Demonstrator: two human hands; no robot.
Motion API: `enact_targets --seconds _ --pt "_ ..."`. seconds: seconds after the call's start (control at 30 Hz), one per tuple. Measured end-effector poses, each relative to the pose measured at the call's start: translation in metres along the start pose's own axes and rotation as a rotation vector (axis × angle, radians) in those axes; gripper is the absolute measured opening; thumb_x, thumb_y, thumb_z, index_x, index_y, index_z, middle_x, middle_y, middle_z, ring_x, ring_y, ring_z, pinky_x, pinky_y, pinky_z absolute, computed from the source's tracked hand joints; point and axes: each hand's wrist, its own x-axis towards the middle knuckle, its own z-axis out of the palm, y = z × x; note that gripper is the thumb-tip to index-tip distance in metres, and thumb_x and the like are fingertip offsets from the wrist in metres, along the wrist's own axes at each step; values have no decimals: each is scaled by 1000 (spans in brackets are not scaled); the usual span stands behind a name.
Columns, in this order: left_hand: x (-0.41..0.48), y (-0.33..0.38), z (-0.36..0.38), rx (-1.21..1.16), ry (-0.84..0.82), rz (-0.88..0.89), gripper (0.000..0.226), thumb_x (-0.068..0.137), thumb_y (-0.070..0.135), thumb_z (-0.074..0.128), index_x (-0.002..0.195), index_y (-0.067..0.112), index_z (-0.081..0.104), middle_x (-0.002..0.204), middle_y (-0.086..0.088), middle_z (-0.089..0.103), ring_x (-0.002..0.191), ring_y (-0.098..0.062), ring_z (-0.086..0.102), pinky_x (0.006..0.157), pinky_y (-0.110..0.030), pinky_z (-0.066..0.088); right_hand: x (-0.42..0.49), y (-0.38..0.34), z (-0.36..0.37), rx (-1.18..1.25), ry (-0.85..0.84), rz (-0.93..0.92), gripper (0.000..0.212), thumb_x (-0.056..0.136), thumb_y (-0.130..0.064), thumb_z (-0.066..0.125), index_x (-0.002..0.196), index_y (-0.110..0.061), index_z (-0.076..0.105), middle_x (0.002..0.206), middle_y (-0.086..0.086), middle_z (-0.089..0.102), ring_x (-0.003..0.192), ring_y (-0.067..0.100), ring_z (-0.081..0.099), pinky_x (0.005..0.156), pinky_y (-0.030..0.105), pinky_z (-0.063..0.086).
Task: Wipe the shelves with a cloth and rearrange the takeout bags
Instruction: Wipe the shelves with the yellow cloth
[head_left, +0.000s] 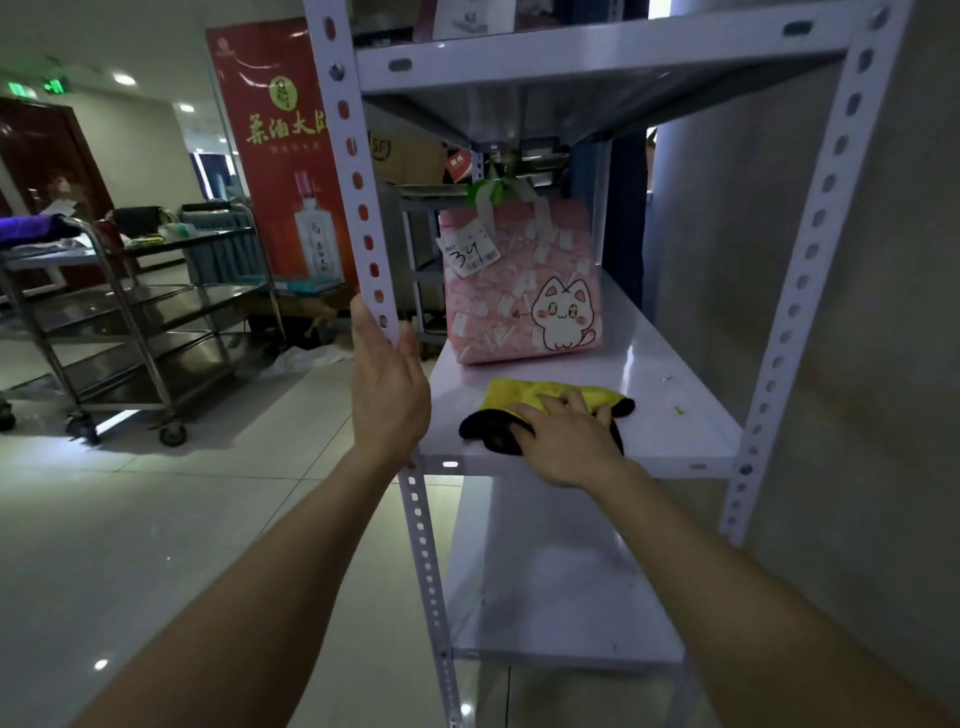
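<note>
Cloth (524, 392): yellow, black trim, bunched near the front edge of the middle shelf (675, 447), left of centre. Soft and light, likely to ruck up under a push, so a flat palm on top beat pinching it.

Right grip (566, 441) was doing that: palm down on the cloth, fingers spread and fairly straight, nothing clamped. Forearm came in low from the front-right, wrist just over the front lip.

Left grip (389, 395) sat on the front-left upright (348, 156) at shelf height, thumb on one side of the post, fingers on the other. Couldn't tell if they curled round it or just braced. Probably steadying the rack.

Takeout bag (519, 291): pink, cat print, upright at the shelf's back-left, clear of the cloth. Numbered tag (467, 252) hung from its handles (485, 208). Looked thin-walled and light, contents unknown. Best taken by the handles and kept upright.

Crumbs (675, 412) lay toward the right edge, unwiped. Lower shelf (561, 571) looked smudged, not yet done.
</note>
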Motion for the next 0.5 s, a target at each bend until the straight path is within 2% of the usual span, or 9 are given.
enact_targets --seconds 0.07,0.17,0.23,0.3,0.5 --pt "1 -6 -3 -7 -38 18 74 116 47 35 172 18 -2 179 -4 19 156 -26 36 113 -31 35 29 -23 3 -6 -36 -35 52 110 -56 25 160 -48 33 167 4 34 153 33 18 116 67 15" --pt "3 -8 -6 4 -58 15 73 115 44 38 171 23 -2 178 -6 24 151 -30 44 112 -38 42 63 -66 12 15 -65 -88 51 108 -55 29 157 -48 38 168 7 31 156 34 14 118 70 12" --pt "5 -9 -6 16 -61 24 72 116 41 41 171 25 -2 176 -6 28 145 -31 51 105 -37 46 72 -85 16 29 -78 -117 49 108 -56 31 156 -48 40 170 7 27 158 34 8 119 72 8" --pt "4 -8 -6 37 -65 34 72 116 41 41 171 25 -4 176 -7 29 140 -33 55 100 -39 48 71 -87 16 72 -81 -122 49 108 -55 31 156 -48 41 170 5 27 159 33 6 120 71 6" --pt "4 -1 -7 65 -74 -5 69 115 41 43 168 31 0 170 -10 38 129 -38 62 89 -38 45 26 -62 8 132 -38 -69 48 109 -51 32 155 -45 46 167 -3 36 155 29 17 122 62 16"
